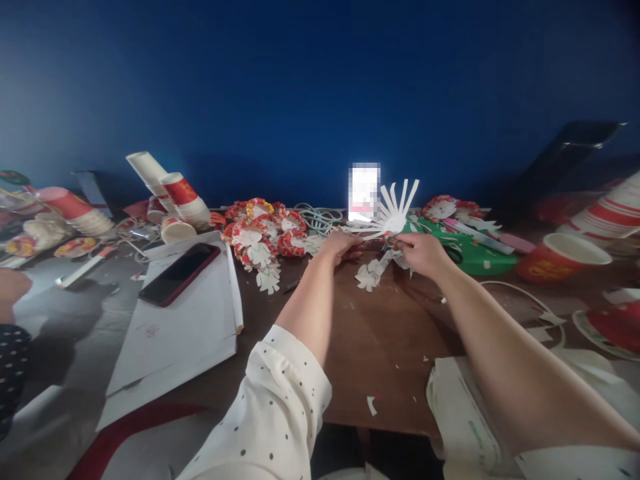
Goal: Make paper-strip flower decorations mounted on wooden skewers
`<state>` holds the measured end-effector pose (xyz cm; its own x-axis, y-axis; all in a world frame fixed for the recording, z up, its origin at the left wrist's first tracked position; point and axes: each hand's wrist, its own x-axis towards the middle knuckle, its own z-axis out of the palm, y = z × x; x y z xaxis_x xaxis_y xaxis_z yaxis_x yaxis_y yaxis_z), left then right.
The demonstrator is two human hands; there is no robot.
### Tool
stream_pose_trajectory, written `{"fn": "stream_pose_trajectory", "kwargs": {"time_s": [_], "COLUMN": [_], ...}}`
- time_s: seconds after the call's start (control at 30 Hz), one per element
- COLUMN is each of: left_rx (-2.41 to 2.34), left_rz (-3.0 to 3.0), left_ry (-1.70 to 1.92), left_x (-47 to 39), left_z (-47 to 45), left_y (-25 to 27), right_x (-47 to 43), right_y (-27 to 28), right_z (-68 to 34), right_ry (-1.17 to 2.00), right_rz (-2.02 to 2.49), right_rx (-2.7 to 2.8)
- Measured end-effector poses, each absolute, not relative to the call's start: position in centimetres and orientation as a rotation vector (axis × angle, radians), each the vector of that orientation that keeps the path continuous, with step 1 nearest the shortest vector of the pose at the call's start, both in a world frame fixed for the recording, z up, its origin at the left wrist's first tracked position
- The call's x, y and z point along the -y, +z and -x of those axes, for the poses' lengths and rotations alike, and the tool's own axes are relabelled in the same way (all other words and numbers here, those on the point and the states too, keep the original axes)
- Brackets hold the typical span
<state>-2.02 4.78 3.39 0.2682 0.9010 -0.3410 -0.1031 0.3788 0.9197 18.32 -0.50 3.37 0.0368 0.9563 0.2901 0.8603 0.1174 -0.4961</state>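
A paper cup cut into long white strips [393, 220] fans out between my two hands at the back of the table. My left hand [341, 248] is closed around the strips on its left side. On the right, my right hand [421, 253] pinches the cup's lower edge, its fingertips partly hidden. Just below lie white paper cut-outs [370, 275], shaped like small figures. Left of my left hand is a pile of red and white paper craft pieces [260, 230]. Black scissor-like handles [453, 254] show beside my right hand.
A phone [180, 273] lies on a white board [170, 340] at left. Paper cups [183, 197] stand and lean behind it. At right are a red cup [563, 258], a green sheet [485, 259] and a lit, blurred-out screen [364, 190]. Another person's arm [13, 293] enters at left.
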Motion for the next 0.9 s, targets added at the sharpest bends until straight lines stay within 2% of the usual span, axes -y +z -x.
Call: {"fn": "stream_pose_trajectory", "kwargs": {"time_s": [0.3,0.4,0.5,0.6,0.7,0.9], "left_rx": [-1.229,-1.269,-1.294,-1.266,-1.195,-1.186], "left_rz": [-0.857,-0.830,-0.821,-0.806,-0.783,-0.803], "left_ry": [0.853,0.873,0.858,0.815,0.733,0.738], "left_x": [-4.9,-5.1,-5.1,-5.1,-4.9,-4.3], "left_z": [0.8,0.4,0.2,0.2,0.3,0.1], "left_y": [3.3,3.1,3.1,3.2,3.4,3.8], "right_x": [0.7,1.0,1.7,2.2,2.5,2.5], "right_y": [3.5,4.6,5.9,6.8,6.9,5.7], "right_z": [-18.8,-19.5,-19.7,-18.4,-15.8,-12.1], "right_ry": [0.267,0.408,0.538,0.661,0.932,1.300], "right_rz": [1.874,2.051,2.147,1.862,1.556,1.495], "right_rx": [1.924,1.904,1.658,1.261,0.970,0.825]}}
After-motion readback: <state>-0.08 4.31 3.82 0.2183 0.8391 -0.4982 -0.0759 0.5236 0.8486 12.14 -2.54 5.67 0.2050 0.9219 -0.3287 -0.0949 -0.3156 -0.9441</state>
